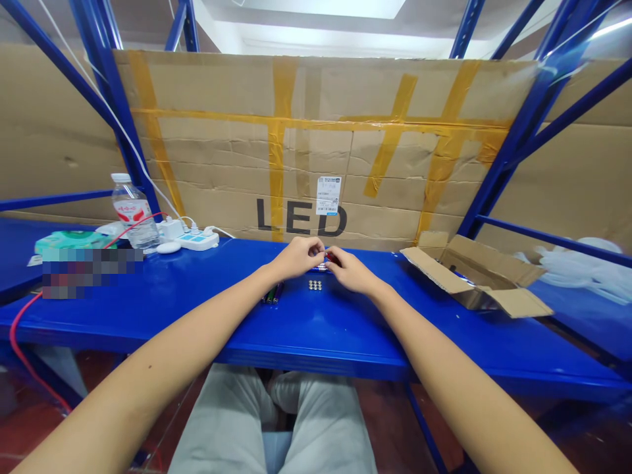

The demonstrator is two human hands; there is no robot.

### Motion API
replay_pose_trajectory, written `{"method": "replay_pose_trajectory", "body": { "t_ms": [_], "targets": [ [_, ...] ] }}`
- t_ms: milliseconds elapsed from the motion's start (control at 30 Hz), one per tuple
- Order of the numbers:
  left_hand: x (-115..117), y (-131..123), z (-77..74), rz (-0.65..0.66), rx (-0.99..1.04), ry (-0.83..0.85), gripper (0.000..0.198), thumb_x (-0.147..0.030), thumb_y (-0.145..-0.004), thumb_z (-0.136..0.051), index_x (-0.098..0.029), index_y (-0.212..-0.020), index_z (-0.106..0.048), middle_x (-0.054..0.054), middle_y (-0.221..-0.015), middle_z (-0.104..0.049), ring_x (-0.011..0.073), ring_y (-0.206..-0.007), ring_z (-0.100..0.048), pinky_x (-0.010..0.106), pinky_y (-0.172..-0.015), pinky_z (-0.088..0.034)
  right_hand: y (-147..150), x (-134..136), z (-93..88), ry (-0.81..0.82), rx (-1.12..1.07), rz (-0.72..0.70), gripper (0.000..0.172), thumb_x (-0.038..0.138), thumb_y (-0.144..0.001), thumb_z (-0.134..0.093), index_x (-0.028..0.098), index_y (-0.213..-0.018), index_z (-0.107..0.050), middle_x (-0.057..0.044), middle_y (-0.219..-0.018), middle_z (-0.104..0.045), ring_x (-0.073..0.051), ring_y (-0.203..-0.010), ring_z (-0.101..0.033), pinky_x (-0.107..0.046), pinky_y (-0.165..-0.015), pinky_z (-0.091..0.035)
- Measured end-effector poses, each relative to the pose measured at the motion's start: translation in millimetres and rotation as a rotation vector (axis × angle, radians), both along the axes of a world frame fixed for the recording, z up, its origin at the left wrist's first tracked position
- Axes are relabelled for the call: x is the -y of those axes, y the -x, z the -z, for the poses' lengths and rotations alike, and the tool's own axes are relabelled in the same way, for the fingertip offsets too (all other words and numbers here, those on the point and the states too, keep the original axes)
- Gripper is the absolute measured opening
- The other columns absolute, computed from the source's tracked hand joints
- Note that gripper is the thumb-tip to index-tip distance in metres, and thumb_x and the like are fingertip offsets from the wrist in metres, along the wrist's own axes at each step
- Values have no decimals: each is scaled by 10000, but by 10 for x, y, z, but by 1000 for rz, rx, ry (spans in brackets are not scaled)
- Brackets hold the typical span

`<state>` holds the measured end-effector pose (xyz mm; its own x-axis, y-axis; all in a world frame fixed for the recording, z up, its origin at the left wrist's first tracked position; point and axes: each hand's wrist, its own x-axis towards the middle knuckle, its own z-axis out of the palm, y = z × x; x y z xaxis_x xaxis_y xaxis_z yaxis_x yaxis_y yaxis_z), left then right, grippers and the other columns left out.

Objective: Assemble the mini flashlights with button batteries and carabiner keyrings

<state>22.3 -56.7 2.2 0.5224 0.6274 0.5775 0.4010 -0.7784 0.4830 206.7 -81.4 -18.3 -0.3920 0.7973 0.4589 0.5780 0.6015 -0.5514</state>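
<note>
Left hand (296, 257) and right hand (351, 271) meet, the fingers of both pinching one small red-and-silver item (330, 259). One cluster of round metal cells (315, 284), count unclear, and two slim pens (272, 294) lie on the smooth blue surface (345, 329).

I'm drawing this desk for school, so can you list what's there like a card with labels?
left hand: pinches a small red and silver object
right hand: pinches the same object
near hands: small round silver cells in a cluster; slim green and purple sticks by the left wrist
surface: blue metal shelf
right side: open brown cardboard box
left side: clear plastic water bottle, white power strip
behind: taped cardboard wall printed LED
</note>
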Motion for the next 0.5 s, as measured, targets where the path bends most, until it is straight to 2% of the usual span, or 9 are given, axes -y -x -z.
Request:
{"method": "replay_pose_trajectory", "body": {
  "t_ms": [100,167,333,500],
  "targets": [
    [3,-3,-10,20,41,93,73,-175,-744,-561,-145,-769,-623,-14,-680,-616,101,-636,-540,220,-607,-411,8,15,18,-65,-15,28,193,238,-797,-557,205,-948,-443,2,-809,-551,-158,-715,-489,-287,-672,-394],
    [10,-12,-15,44,81,162,64,-166,-731,-556,-144,-750,-614,-20,-656,-600,95,-609,-532,219,-589,-409,5,10,35,-153,-12,50,218,206,-765,-561,215,-915,-402,7,-807,-525,-154,-702,-472,-282,-653,-385],
    [29,-27,-29,89,136,320,38,-158,-720,-550,-146,-717,-586,-41,-545,-554,83,-480,-498,209,-483,-379,1,-17,56,-351,43,125,192,81,-729,-459,225,-823,-373,-33,-815,-510,-185,-739,-481,-305,-667,-390],
    [37,-13,-78,102,123,441,89,-152,-758,-527,-130,-700,-590,-14,-540,-589,88,-440,-526,215,-468,-429,13,-2,31,-468,121,127,152,74,-795,-444,221,-818,-412,-67,-845,-513,-212,-773,-505,-328,-690,-415]
  ]
}}
